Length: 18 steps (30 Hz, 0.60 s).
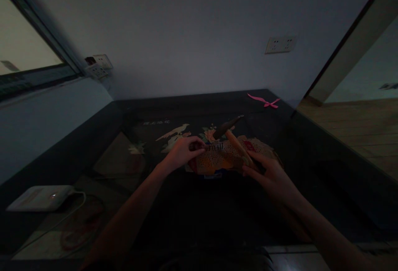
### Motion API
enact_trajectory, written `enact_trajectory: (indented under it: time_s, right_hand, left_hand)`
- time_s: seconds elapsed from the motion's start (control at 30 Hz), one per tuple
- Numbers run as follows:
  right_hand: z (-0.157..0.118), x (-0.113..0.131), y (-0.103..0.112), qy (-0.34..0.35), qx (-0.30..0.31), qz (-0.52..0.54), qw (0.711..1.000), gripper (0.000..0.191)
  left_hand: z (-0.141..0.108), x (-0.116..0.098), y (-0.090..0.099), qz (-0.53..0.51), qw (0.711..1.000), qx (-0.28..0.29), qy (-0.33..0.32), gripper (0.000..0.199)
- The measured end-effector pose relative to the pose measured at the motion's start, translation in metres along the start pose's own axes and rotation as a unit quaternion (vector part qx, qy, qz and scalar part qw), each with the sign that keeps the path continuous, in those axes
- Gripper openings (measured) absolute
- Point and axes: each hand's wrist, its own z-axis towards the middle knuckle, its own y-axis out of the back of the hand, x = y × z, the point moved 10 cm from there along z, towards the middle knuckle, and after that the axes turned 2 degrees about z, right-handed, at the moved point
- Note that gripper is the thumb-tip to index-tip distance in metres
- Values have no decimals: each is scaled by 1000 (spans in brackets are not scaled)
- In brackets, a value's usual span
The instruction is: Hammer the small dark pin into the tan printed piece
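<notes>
My right hand point(273, 175) is wrapped round the wooden handle of a hammer point(238, 146). The hammer's dark metal head lies beyond the fingers, tilted up to the right, above a flattened, printed cardboard piece point(224, 161) in tan and orange with ragged edges. At the left end of the cardboard, my left hand point(184, 151) has thumb and fingertips pinched together; what they hold, if anything, is too dark to make out. Beside those fingertips, several thin dark upright nail-like shapes point(217, 146) stand in a row on the cardboard.
The dark glossy tabletop point(199, 209) bears a printed bird and flowers. A pink ribbon point(266, 102) lies at the back right. On the left is a white box-shaped device point(42, 198) with a cable point(66, 219). Sockets point(280, 44) are on the wall behind.
</notes>
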Motion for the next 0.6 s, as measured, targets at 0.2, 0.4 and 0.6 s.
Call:
enact_trajectory:
  time_s: [0.2, 0.4, 0.6]
  right_hand:
    - [0, -2, 1, 6, -9, 3, 1000, 34]
    - [0, 1, 3, 15, -13, -11, 1000, 33]
    - [0, -1, 3, 11, -19, -7, 1000, 39]
  left_hand:
    - [0, -6, -1, 9, 999, -38, 11, 9]
    - [0, -6, -9, 30, 999, -35, -12, 7]
    - [-1, -3, -9, 12, 999, -44, -13, 9]
